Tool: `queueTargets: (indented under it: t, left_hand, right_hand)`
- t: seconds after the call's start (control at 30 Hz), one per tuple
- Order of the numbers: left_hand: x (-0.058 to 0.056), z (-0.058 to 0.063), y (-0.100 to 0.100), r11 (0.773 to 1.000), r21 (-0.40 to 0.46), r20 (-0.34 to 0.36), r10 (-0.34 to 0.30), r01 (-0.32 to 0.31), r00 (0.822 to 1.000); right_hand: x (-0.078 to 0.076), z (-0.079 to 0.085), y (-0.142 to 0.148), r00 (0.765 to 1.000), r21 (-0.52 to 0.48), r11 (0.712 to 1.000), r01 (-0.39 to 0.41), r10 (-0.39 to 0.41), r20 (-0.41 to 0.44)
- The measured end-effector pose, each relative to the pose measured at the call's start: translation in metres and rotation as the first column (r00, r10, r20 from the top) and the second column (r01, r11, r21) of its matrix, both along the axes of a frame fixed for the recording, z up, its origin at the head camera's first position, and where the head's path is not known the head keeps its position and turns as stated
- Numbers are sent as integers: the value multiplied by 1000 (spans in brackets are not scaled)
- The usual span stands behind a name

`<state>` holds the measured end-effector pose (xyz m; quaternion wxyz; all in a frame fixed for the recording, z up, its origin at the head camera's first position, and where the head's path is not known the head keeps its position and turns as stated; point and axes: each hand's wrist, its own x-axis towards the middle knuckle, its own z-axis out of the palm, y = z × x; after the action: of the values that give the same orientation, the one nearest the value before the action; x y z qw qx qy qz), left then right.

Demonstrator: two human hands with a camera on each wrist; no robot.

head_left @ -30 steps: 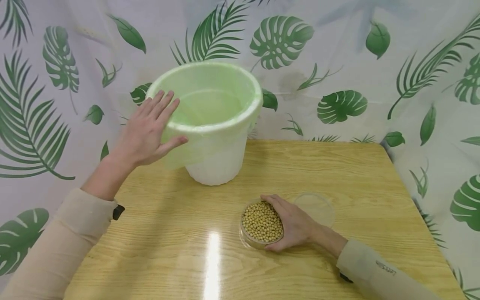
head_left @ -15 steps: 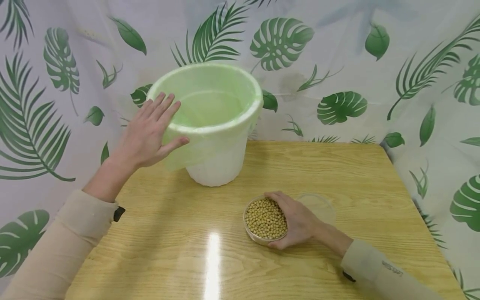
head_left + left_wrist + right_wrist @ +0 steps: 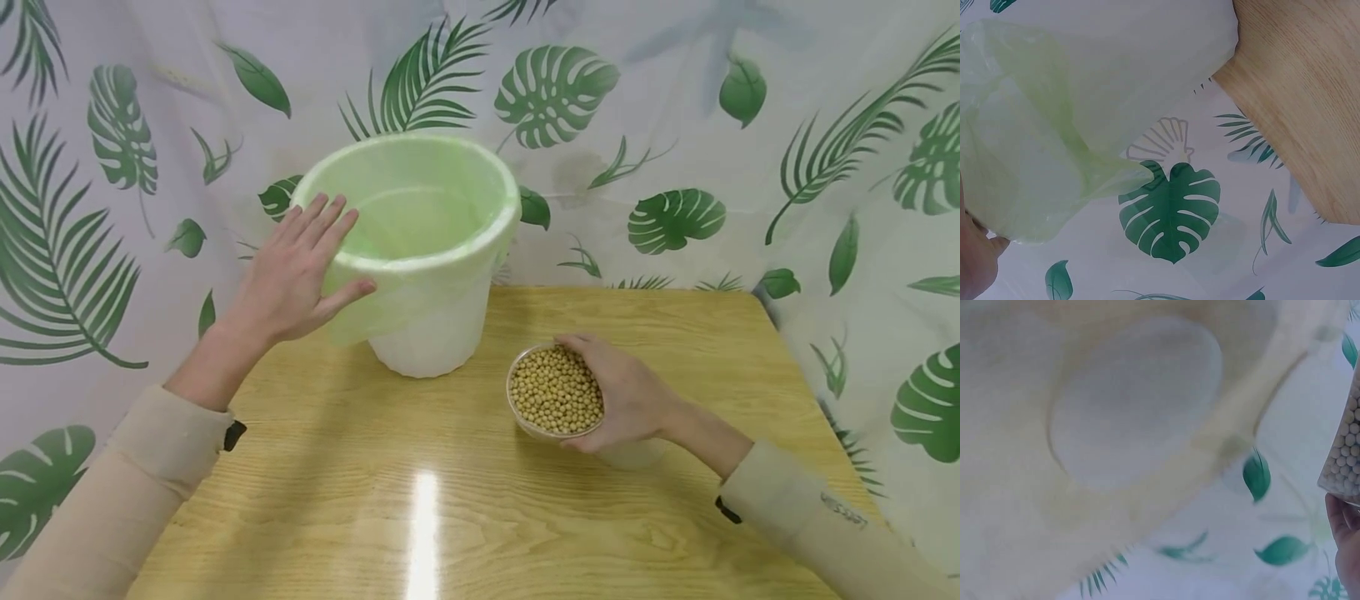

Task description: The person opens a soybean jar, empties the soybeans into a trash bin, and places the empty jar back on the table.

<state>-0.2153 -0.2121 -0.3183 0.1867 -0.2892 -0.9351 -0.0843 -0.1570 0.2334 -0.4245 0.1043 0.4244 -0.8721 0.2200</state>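
Observation:
A white bin (image 3: 427, 342) stands on the table, lined with a thin pale green plastic bag (image 3: 408, 292) folded over its rim. My left hand (image 3: 288, 279) rests against the near left of that rim, fingers straight and thumb spread. Loose bag film and the edge of my left hand (image 3: 982, 262) show in the left wrist view. With thumb and fingers curled around its side, my right hand (image 3: 630, 396) holds a clear round container full of soybeans (image 3: 557, 390), raised above the table. Beans show through the container's wall (image 3: 1344, 450) in the right wrist view.
A clear round lid (image 3: 633, 456) lies on the wooden table (image 3: 360, 508), partly hidden below my right hand. Behind the table hangs a leaf-patterned cloth (image 3: 675, 108). The bin stands near the table's back edge.
My right hand has lifted the container of soybeans off the table, moving it up and slightly right in the head view. My left hand has stayed at the bin's rim.

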Motion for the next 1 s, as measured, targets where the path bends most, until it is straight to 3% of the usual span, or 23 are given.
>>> queueTargets:
  t: [0.53,1.0]
  left_hand:
    - [0,-1,2,1000,-1,-16,-5,5,1000]
    - [1,0,2,1000,8,-17,-1,1,1000]
  right_hand:
    - [-40,104,14,985,-62,998,-20,9,-171]
    - [-70,195,-8,991,94,988,120,-112,-78]
